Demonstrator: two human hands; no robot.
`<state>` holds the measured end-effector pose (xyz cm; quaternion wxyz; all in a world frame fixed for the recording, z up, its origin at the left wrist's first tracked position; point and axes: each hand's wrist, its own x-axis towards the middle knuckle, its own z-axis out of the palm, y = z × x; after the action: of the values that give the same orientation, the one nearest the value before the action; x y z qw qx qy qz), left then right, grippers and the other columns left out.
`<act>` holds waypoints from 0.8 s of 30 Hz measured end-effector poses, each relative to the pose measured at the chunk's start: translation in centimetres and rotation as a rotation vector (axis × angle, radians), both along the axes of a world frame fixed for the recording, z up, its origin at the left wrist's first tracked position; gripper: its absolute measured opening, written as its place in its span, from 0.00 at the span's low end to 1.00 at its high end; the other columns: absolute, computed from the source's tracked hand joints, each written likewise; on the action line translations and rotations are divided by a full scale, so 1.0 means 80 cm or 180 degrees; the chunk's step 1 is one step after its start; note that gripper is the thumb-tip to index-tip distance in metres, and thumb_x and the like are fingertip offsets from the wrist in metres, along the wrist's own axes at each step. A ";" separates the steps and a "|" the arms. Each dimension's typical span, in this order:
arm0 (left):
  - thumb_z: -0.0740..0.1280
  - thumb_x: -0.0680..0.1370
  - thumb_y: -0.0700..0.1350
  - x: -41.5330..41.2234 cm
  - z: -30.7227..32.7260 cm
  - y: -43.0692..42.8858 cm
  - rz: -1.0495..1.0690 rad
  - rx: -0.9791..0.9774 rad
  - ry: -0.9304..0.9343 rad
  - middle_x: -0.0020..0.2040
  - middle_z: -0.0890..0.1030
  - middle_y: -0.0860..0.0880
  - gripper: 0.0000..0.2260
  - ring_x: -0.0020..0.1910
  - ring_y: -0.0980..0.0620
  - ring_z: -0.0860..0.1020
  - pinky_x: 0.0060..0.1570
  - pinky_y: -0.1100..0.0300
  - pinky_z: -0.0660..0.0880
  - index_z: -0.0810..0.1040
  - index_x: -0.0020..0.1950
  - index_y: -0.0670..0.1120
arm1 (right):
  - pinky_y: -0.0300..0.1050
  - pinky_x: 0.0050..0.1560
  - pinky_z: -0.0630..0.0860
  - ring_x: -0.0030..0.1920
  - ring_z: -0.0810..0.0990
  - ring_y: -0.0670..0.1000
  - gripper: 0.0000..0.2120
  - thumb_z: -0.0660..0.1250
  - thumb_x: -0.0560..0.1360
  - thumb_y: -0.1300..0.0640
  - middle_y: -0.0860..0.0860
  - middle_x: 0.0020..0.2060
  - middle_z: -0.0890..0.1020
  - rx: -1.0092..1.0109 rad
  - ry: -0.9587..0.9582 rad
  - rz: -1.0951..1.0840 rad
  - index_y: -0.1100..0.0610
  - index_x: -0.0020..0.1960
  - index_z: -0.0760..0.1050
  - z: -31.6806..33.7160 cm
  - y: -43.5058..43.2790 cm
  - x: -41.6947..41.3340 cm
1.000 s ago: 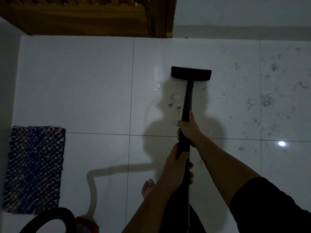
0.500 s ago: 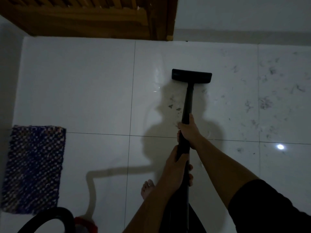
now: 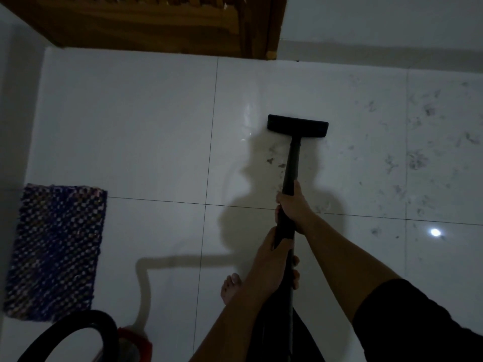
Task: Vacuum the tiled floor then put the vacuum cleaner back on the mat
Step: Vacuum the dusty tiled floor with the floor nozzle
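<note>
We look down on the white tiled floor (image 3: 130, 126), which fills most of the view. Its left tiles are glossy, and its right tiles are speckled with dark dust and lint (image 3: 418, 160). Along the far edge runs a wooden door (image 3: 156, 22), with a pale wall beside it.

At the left lies the blue woven mat (image 3: 55, 252), flat on the tile with nothing resting on its visible weave. Near its closest corner, at the bottom edge of the view, we see the red vacuum canister (image 3: 136, 340) on the tile, off the mat. It is cut off by the frame and we cannot see inside it. A black hose (image 3: 86, 316) loops up in front of it.

The black wand (image 3: 292, 163) runs away from us to the flat floor head (image 3: 298, 125), which sits on the tile at the left edge of the dusty patch. A few specks lie just behind it.

Our right hand (image 3: 294, 205), on the arm with the black sleeve (image 3: 418, 322), is wrapped around the wand higher up. Our left hand (image 3: 271, 265) grips it just below, with its fingers curled around the tube and their tips showing on the right side.

A bare foot (image 3: 231, 286) stands beside the left forearm. A small bright reflection (image 3: 435, 232) glints on the right tile.
</note>
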<state>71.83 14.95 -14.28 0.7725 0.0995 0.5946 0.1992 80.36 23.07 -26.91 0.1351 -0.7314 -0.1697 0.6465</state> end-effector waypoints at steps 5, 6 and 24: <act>0.57 0.81 0.41 -0.007 0.002 -0.005 -0.0003 0.0038 0.0007 0.34 0.72 0.44 0.10 0.22 0.51 0.70 0.22 0.62 0.70 0.72 0.57 0.55 | 0.46 0.27 0.73 0.24 0.72 0.52 0.34 0.61 0.76 0.66 0.56 0.33 0.73 0.0014 -0.0045 -0.0018 0.47 0.76 0.54 -0.001 -0.007 -0.006; 0.57 0.81 0.41 -0.007 0.001 -0.008 -0.0011 0.0043 0.0021 0.33 0.71 0.44 0.10 0.22 0.51 0.70 0.21 0.62 0.70 0.72 0.56 0.55 | 0.46 0.27 0.73 0.24 0.72 0.52 0.33 0.61 0.76 0.66 0.55 0.31 0.73 0.0043 -0.0045 -0.0051 0.47 0.76 0.54 -0.001 -0.010 -0.007; 0.57 0.81 0.40 -0.036 0.006 -0.056 -0.0030 0.0096 -0.0078 0.35 0.70 0.43 0.16 0.22 0.52 0.69 0.20 0.64 0.70 0.66 0.69 0.48 | 0.44 0.27 0.71 0.24 0.71 0.52 0.33 0.60 0.77 0.66 0.55 0.27 0.72 0.0030 0.0014 -0.0233 0.45 0.76 0.54 0.009 -0.059 -0.033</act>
<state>68.93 10.46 -13.81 0.7791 0.1115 0.5816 0.2057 77.68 18.35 -26.20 0.1625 -0.7351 -0.1455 0.6419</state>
